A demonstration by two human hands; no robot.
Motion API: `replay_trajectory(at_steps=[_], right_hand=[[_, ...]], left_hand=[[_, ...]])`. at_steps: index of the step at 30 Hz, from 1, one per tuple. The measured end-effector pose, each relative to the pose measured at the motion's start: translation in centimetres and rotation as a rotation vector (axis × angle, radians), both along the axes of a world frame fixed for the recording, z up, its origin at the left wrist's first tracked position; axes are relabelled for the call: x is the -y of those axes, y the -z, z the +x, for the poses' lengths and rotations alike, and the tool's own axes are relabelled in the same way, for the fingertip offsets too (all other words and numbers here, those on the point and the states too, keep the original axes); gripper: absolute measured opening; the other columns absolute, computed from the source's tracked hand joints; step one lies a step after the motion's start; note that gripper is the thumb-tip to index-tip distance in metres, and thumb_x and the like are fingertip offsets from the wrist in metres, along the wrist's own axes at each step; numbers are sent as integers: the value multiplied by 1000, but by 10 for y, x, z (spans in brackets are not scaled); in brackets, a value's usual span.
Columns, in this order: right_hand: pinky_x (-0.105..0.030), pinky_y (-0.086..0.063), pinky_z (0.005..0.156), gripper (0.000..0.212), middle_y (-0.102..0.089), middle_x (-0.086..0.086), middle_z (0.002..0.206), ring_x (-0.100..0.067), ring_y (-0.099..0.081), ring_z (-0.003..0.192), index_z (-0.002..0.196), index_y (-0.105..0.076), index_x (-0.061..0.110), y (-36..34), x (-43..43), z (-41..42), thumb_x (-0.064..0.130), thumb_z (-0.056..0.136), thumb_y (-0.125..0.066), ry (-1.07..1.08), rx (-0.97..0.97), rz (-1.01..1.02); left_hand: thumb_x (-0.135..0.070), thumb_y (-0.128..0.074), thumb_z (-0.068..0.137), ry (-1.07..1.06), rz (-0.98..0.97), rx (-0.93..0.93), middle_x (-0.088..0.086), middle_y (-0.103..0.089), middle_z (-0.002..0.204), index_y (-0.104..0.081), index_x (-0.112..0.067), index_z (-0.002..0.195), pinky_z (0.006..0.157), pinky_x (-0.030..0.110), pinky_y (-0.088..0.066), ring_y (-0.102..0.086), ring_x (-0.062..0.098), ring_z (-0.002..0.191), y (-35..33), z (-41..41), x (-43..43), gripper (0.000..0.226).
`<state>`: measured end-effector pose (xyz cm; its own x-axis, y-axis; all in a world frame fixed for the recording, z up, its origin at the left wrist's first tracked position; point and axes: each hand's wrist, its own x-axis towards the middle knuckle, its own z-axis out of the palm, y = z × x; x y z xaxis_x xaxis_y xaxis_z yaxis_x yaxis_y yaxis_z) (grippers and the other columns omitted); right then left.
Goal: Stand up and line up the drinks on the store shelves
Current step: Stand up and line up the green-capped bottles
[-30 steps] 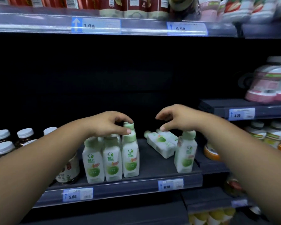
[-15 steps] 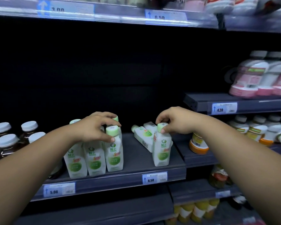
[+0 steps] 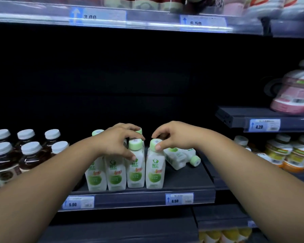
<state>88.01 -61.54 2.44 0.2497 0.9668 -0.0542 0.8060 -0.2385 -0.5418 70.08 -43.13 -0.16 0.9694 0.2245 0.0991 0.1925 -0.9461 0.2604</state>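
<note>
Up-left of the 6.50 price tag (image 3: 179, 199), the cap of an upright bottle (image 3: 155, 170) is pinched by the right hand (image 3: 174, 137); farther left of the tag, the row of standing bottles (image 3: 115, 174) is gripped at the caps by the left hand (image 3: 116, 142). Directly above the tag, a fallen bottle (image 3: 180, 156) is seen lying on the shelf (image 3: 191, 180)

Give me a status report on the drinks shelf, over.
Left hand grips third bottle in row. Right hand pinches fourth bottle by its cap. Tipped bottle lies right of them, not yet stood.
</note>
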Motion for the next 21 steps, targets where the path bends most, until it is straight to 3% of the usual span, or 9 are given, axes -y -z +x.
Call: replay_trajectory(at_steps=[2,5,7,10,13,16,18,20,21], right_hand=[[-29,-55,82,45,-70,8,100,-10,-68,91,116,-69,32,8,10,23,43,75,-85,93,-80,20],[-24,-51,78,45,-69,6,100,-9,-66,88,118,-69,26,39,28,53,38,77,-85,239,1,-4],[-25,-51,88,50,-68,2,117,-13,-65,102,128,-66,27,67,36,61,37,81,-82,313,50,-61],[-29,-34,108,56,-48,0,151,-21,-43,135,144,-52,33,107,38,59,44,91,-68,307,239,-120],[-37,-19,109,54,-29,15,162,-20,-20,147,152,-38,39,122,43,51,49,100,-50,247,407,-96],[-37,-15,107,48,-37,19,157,-16,-15,149,147,-45,42,124,56,50,52,100,-48,228,422,-50],[-37,-17,106,40,-52,21,145,-13,-25,144,133,-61,39,118,63,49,54,98,-51,224,421,-49],[-37,-28,101,34,-67,13,116,-13,-46,123,102,-73,30,108,62,46,56,96,-53,263,416,-25],[-36,-36,95,37,-66,8,103,-15,-53,108,90,-71,24,102,58,42,57,95,-53,306,400,-20]], left_hand=[[-50,-85,64,5,1,1,-17,-32,152,-54,-55,128,113,40,-26,-24,12,139,1,1,-1,71],[-50,-85,66,12,7,3,-19,-31,151,-54,-55,128,112,37,-25,-23,10,138,1,1,-2,70],[-50,-85,66,20,10,1,-21,-30,150,-53,-58,126,111,35,-25,-22,8,138,1,1,-2,68],[-52,-84,65,36,23,-7,-24,-28,148,-49,-65,120,109,33,-24,-21,5,136,1,0,-3,66],[-63,-77,58,59,12,-6,-27,-29,145,-47,-72,110,108,31,-23,-23,4,136,2,0,-3,61],[-71,-69,52,61,-6,0,-29,-28,143,-45,-78,106,110,33,-25,-23,4,136,2,0,-3,59],[-70,-69,52,62,-10,-4,-29,-28,142,-44,-80,105,110,33,-24,-23,2,134,2,0,-2,59],[-70,-69,53,59,-12,-4,-29,-29,142,-46,-77,106,110,32,-24,-23,3,134,2,-1,-2,59],[-71,-69,52,55,-14,-4,-29,-29,142,-47,-76,107,110,33,-24,-23,3,135,1,-2,-1,58]])
